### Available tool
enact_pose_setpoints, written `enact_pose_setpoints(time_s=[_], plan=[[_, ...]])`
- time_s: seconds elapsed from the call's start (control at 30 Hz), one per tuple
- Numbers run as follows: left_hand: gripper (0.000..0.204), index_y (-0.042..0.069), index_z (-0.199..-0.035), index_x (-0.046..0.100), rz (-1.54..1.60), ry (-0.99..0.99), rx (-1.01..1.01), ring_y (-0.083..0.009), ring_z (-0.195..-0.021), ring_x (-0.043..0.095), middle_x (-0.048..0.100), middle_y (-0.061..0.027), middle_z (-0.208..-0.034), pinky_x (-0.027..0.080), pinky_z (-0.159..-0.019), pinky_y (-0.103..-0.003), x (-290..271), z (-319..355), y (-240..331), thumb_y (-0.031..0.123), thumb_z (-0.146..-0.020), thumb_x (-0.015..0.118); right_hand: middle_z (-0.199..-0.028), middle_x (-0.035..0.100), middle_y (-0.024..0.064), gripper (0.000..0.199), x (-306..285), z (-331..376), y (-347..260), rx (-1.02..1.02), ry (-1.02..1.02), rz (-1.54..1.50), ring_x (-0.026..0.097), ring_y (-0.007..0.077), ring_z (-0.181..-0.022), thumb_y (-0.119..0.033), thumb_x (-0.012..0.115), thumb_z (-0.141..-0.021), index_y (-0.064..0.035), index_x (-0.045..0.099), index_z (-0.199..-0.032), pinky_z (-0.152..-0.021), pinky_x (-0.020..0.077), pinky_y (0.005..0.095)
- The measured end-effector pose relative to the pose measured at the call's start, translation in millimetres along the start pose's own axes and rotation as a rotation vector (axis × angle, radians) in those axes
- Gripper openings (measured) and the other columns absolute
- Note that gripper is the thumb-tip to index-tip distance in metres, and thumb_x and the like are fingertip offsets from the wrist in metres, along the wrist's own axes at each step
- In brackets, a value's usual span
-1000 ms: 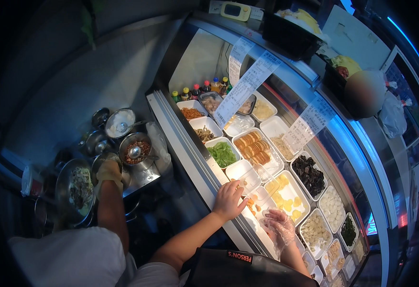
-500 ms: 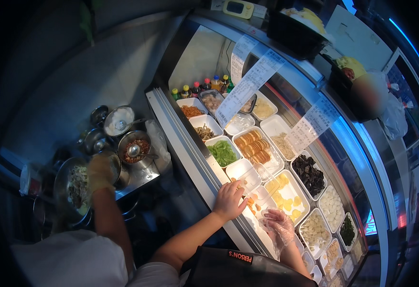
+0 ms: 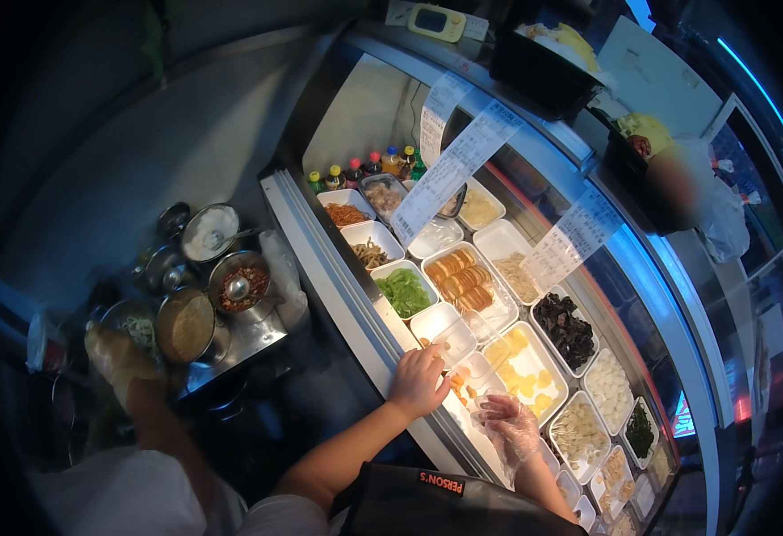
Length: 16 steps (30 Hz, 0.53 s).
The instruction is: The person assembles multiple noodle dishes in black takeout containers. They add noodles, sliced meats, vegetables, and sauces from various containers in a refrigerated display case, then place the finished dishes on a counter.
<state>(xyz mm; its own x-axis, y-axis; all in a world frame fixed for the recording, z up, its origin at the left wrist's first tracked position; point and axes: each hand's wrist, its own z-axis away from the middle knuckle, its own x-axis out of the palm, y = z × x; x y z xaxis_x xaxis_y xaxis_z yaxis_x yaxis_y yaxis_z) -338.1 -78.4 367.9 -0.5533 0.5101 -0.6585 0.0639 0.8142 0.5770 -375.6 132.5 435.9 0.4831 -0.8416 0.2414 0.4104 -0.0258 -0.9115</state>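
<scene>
Reaching into a chilled glass-fronted display case [image 3: 355, 295], the left hand [image 3: 418, 380], bare, sits at the near edge. Its fingers are bent down over the rim of a white rectangular tub of orange pieces [image 3: 459, 386]. Whether they pinch anything cannot be told. The right hand [image 3: 507, 429], in a thin, crinkled clear plastic glove, hovers just beside it, over the same near edge. Its fingers are loosely curled, and whether it holds anything cannot be made out.

White plastic tubs fill the case in slanting rows. They include one of bright green leaves [image 3: 405, 292], a tray of golden-brown rolls [image 3: 463, 279], a tub of pale yellow cubes [image 3: 525, 371] and one of black, crinkled fungus [image 3: 565, 329]. An emptied white tub [image 3: 445, 326] lies just beyond the left hand. Small bottles with coloured caps [image 3: 364, 167] line the far-left corner. Long white paper slips [image 3: 449, 174] hang down the curved glass.

Left of the case, a steel worktop [image 3: 248, 335] carries round metal pots. One [image 3: 186, 326] holds something tan and smooth, and another holds a reddish-brown mix [image 3: 239, 284] with a spoon in it. A third holds something white [image 3: 210, 232]. At the worktop's near-left edge a co-worker's gloved hand [image 3: 119, 353], on an arm from a white top, rests by the pots. The room around is dim.
</scene>
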Motion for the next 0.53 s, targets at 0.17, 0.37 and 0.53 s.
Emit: enact_pose_setpoints(time_s=[0.17, 0.37, 0.53], plan=[[0.021, 0.004, -0.085, 0.058, 0.006, 0.012, 0.014, -0.0288, -0.099, 0.052, 0.053, -0.0134, -0.113, 0.037, -0.09, -0.041, -1.0, 0.0, -0.3, 0.02, -0.071, 0.062, -0.103, 0.058, 0.0156, 0.049, 1.7, -0.9, 1.6, 0.007, 0.008, -0.008, 0.058, 0.0242, -0.091, 0.013, 0.052, -0.065, 0.0014, 0.052, -0.112, -0.085, 0.0454, 0.0343], [0.02, 0.003, -0.081, 0.057, 0.033, 0.023, 0.02, -0.0292, -0.096, 0.053, 0.053, -0.0132, -0.11, 0.039, -0.088, -0.041, -3.1, -2.4, 2.2, 0.018, -0.069, 0.063, -0.104, 0.057, 0.0137, 0.045, -3.4, -3.0, 3.8, -0.009, -0.029, 0.034, 0.058, 0.0224, -0.095, 0.012, 0.051, -0.071, 0.0029, 0.05, -0.115, -0.079, 0.0458, 0.0293], [0.018, 0.003, -0.077, 0.056, 0.057, 0.004, -0.012, -0.0298, -0.094, 0.053, 0.053, -0.0132, -0.11, 0.039, -0.087, -0.042, -4.3, -3.1, 4.2, 0.016, -0.067, 0.063, -0.112, 0.055, 0.0189, 0.049, -2.5, -3.2, 2.0, 0.004, -0.029, 0.025, 0.057, 0.0269, -0.098, 0.013, 0.052, -0.066, 0.0017, 0.052, -0.113, -0.089, 0.044, 0.037]])
